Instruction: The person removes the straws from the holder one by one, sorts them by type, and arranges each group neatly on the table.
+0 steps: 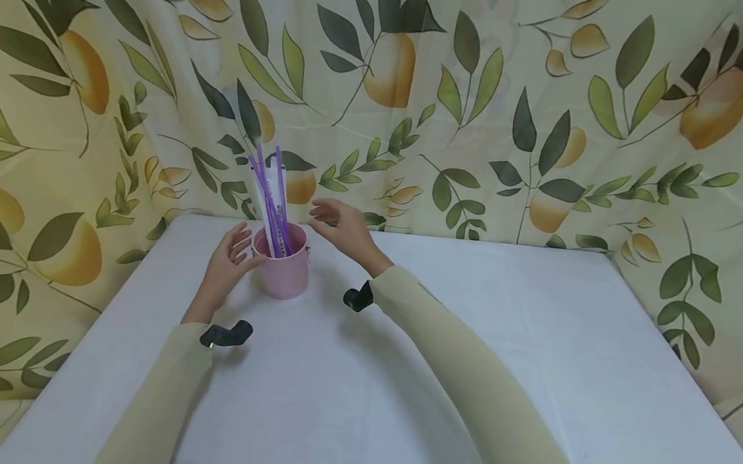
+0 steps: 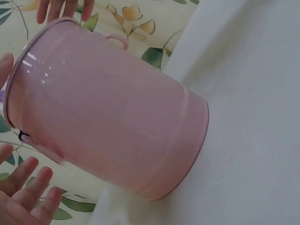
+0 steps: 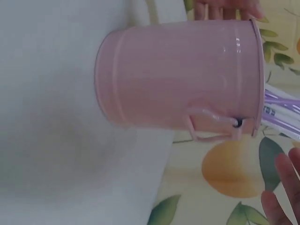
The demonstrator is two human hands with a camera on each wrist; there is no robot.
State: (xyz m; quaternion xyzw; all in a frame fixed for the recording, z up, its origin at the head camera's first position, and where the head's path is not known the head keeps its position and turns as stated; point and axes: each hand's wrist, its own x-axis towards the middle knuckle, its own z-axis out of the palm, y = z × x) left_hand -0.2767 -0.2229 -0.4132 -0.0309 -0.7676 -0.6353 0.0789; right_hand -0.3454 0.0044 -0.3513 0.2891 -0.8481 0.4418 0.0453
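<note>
A pink metal bucket (image 1: 283, 277) with small side handles stands upright on the white table. Thin purple-and-white sticks (image 1: 271, 205), perhaps pens or straws, rise out of it and lean left. My left hand (image 1: 225, 267) is at the bucket's left side, fingers loosely spread, its thumb near the rim; whether it touches is unclear. On the other side my right hand (image 1: 345, 231) hovers beside and a little above the rim, fingers relaxed, apart from the bucket. In the right wrist view a handle (image 3: 215, 125) shows on the bucket's side, with right fingers (image 3: 286, 180) short of it.
The white-covered table (image 1: 469, 329) stretches to the right and front of the bucket. A curtain (image 1: 379, 144) printed with leaves and fruit hangs close behind the table's back edge and along both sides. Dark wrist-camera mounts (image 1: 227, 333) stick out from the sleeves.
</note>
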